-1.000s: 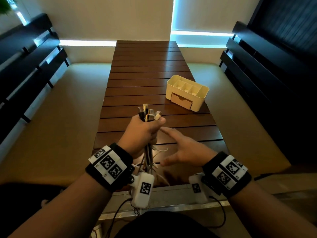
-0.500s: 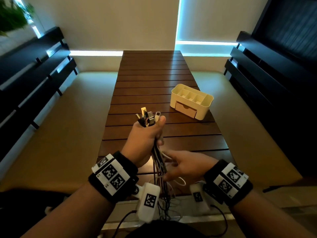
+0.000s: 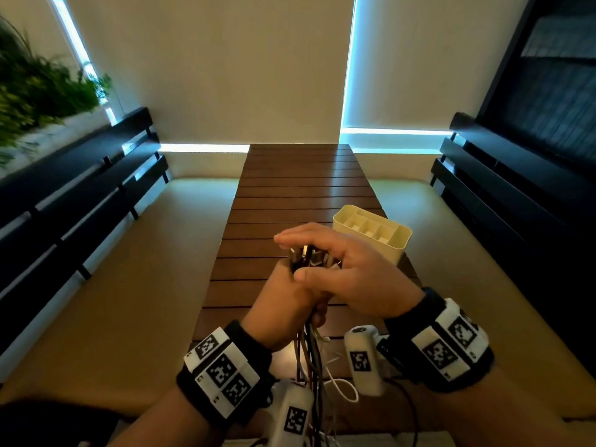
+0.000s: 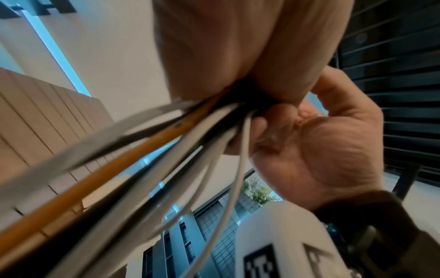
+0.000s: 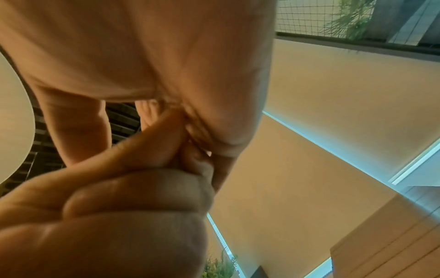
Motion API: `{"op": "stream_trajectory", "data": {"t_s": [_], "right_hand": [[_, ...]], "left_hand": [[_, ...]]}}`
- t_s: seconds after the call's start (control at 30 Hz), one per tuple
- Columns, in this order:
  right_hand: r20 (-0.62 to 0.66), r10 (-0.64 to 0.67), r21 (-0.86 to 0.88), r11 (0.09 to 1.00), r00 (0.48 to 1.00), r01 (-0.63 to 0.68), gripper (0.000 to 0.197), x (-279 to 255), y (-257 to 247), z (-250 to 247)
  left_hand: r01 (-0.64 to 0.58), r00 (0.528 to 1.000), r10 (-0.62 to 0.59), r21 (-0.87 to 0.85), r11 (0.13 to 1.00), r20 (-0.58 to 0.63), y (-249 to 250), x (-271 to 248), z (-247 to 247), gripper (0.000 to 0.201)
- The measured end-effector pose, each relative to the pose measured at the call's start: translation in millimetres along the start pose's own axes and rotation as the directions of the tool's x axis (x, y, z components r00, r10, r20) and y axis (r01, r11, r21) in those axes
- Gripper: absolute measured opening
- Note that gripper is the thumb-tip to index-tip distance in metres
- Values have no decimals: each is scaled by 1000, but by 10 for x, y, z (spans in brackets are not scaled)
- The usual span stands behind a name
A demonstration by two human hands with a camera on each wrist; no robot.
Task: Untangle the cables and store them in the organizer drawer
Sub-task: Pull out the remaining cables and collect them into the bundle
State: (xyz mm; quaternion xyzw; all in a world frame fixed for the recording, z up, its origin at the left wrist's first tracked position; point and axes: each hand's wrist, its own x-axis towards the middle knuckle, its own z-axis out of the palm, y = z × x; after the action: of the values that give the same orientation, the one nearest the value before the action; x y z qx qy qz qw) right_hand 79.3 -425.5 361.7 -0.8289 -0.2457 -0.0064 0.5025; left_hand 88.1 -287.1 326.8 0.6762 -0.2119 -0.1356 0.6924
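Your left hand (image 3: 283, 304) is wrapped tightly round the bundle of cables (image 3: 311, 353), held upright above the near end of the wooden table (image 3: 300, 191); the loose ends hang below your fist. Your right hand (image 3: 348, 275) arches over the connector tips (image 3: 306, 256) with fingers fairly straight; whether it pinches one you cannot tell. The cream organizer (image 3: 374, 232) stands on the table just beyond your right hand.
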Motion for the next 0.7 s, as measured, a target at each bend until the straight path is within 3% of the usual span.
{"op": "stream_trajectory", "data": {"t_s": [0.2, 0.27, 0.37, 0.57, 0.7], "right_hand": [[84, -27, -89, 995, 996, 35, 37, 114, -76, -37], [106, -39, -120, 991, 994, 52, 43, 154, -85, -37], [107, -83, -24, 996, 991, 86, 61, 188, -104, 2], [106, -136, -116, 982, 985, 148, 39, 287, -25, 39], [135, -144, -84, 984, 980, 157, 39, 301, -8, 30]], "left_hand": [[-48, 999, 49, -186, 981, -1, -46, -32, -91, 8], [-32, 999, 29, -219, 975, -15, -76, -24, -143, 9], [-25, 1000, 28, -212, 977, 10, -52, -18, -220, 19], [-5, 999, 0, -181, 983, -32, -18, -11, -290, 12], [-6, 999, -3, -174, 985, -47, -11, -19, -287, 7]]}}
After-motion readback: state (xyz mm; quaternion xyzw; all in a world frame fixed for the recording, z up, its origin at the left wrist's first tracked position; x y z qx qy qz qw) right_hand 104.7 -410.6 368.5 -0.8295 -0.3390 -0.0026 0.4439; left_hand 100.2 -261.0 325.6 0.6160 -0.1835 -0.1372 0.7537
